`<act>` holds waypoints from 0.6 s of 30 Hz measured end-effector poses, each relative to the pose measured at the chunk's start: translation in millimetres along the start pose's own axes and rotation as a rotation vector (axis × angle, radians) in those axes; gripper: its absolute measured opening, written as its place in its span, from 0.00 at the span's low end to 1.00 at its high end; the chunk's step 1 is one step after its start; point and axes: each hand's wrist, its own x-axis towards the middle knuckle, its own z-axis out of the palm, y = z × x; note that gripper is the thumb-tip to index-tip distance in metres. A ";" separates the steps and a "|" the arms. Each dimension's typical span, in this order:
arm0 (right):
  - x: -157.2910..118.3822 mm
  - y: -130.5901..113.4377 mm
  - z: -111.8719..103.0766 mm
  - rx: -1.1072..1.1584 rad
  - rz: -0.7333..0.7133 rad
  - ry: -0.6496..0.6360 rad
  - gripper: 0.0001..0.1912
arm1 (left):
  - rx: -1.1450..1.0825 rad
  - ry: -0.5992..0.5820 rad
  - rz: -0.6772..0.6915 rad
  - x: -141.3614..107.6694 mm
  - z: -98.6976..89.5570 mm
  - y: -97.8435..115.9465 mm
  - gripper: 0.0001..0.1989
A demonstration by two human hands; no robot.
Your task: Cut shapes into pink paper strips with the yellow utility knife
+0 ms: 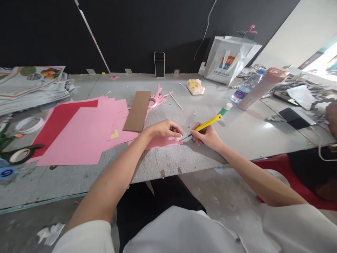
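Note:
My left hand (168,129) reaches down onto a strip of pink paper (155,143) near the table's front edge. Its fingers are closed on a small round white piece, like a cap (178,138), resting on the paper. In my right hand (206,137) is a slim yellow craft knife (209,122), with a green section and a white end. Its thin dark tip points left and meets the paper beside the white cap. A brown cardboard piece (137,110) lies just behind my left forearm, near a tape roll (152,102) and pink paper scraps (159,95).
Pink and red sheets (79,137) spread at left, with green-handled scissors (15,154) and a white tape roll (29,125). A phone (159,65) leans on the black panel. Rightward stand a plastic bag (229,61), a water bottle (246,86) and a pink tube (263,88).

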 end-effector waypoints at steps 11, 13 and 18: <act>11.7 5.9 -1.7 0.012 -0.004 -0.053 0.24 | -0.023 0.006 0.006 -0.1 1.5 -0.4 0.12; 12.0 6.2 -2.3 0.005 -0.001 -0.051 0.24 | -0.024 0.003 0.007 0.2 1.6 -0.9 0.12; 13.5 7.6 -5.4 0.020 0.001 -0.022 0.23 | -0.020 0.000 0.001 0.9 1.4 -2.4 0.13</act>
